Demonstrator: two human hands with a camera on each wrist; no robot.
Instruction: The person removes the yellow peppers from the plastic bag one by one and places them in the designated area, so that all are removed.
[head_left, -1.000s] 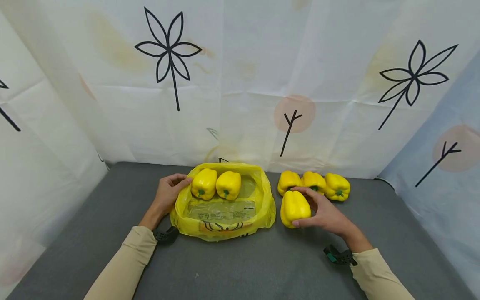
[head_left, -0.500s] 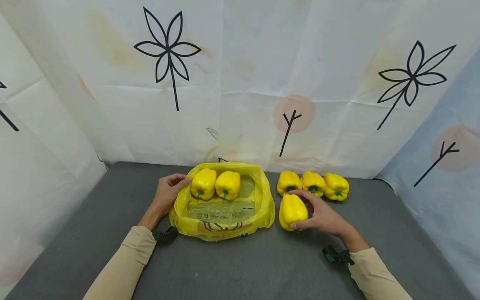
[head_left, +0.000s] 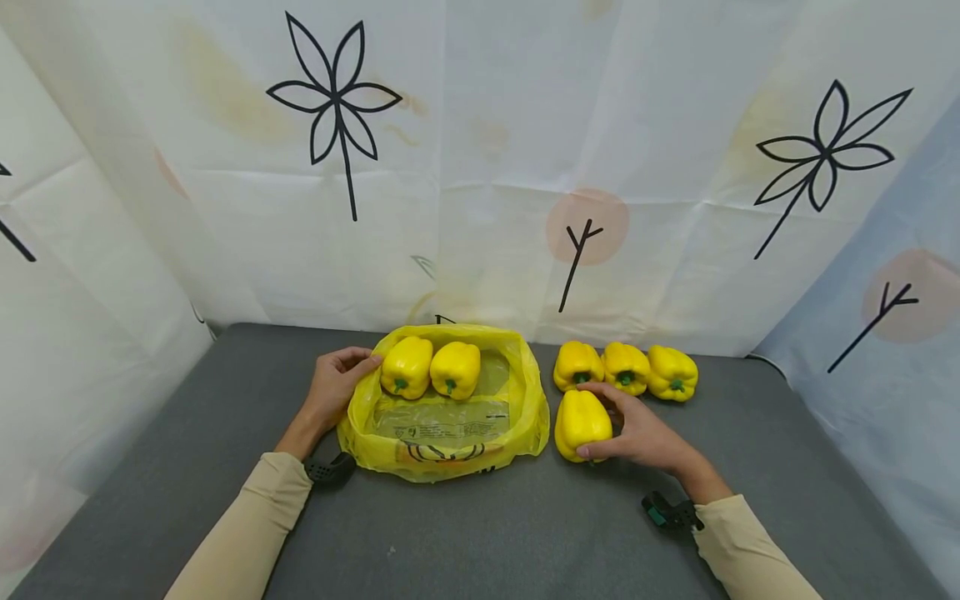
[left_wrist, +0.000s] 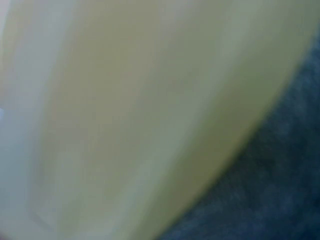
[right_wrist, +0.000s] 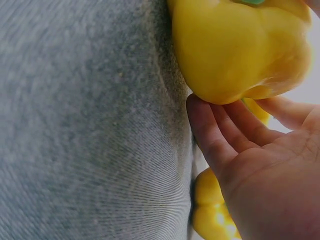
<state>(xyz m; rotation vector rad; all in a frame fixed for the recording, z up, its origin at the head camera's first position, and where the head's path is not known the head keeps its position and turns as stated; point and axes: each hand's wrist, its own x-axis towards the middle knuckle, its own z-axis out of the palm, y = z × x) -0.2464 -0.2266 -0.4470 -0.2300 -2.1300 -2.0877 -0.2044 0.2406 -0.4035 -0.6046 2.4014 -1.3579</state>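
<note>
A yellow plastic bag (head_left: 442, 462) lies with its mouth spread wide, and my left hand (head_left: 333, 390) pinches its left rim. Inside, at the back left, two yellow bell peppers (head_left: 407, 368) sit side by side. Blurred pale yellow plastic (left_wrist: 125, 125) fills most of the left wrist view; the left fingers are hidden there. Just right of the bag, my right hand (head_left: 637, 429) holds another yellow bell pepper (head_left: 581, 423) between thumb and fingers. The right wrist view has the fingertips against this pepper (right_wrist: 235, 50), close to the tabletop; contact with the table cannot be told.
Three more yellow bell peppers (head_left: 626, 368) stand in a row behind the right hand, near the back edge of the grey tabletop (head_left: 465, 533). A patterned white cloth (head_left: 480, 167) hangs behind the table and along both sides.
My right hand has shifted slightly left and nearer to me with the bell pepper, uncovering more of the back row. The left hand and the bag stay in place.
</note>
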